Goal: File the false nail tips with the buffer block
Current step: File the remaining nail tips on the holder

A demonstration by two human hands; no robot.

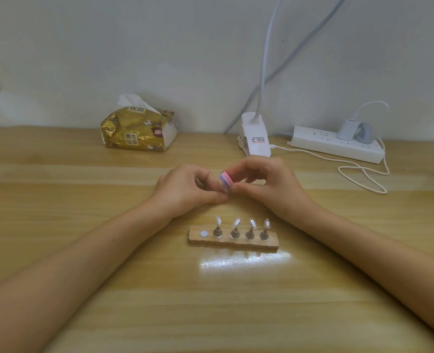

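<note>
A wooden holder (233,242) lies on the table in front of me. Several clear false nail tips (236,222) stand on small metal pegs in it, and its leftmost spot shows only a bare round magnet (204,234). Behind the holder my two hands meet above the table. My right hand (267,184) pinches a small buffer block (225,180) with purple, pink and orange layers. My left hand (185,191) pinches a peg with a nail tip (225,191) against the block; the tip is mostly hidden by my fingers.
A gold tissue pack (139,129) sits at the back left. A white clip lamp base (255,136) stands at the back centre. A white power strip (338,143) with a charger and a looping cable (363,174) lies at the back right.
</note>
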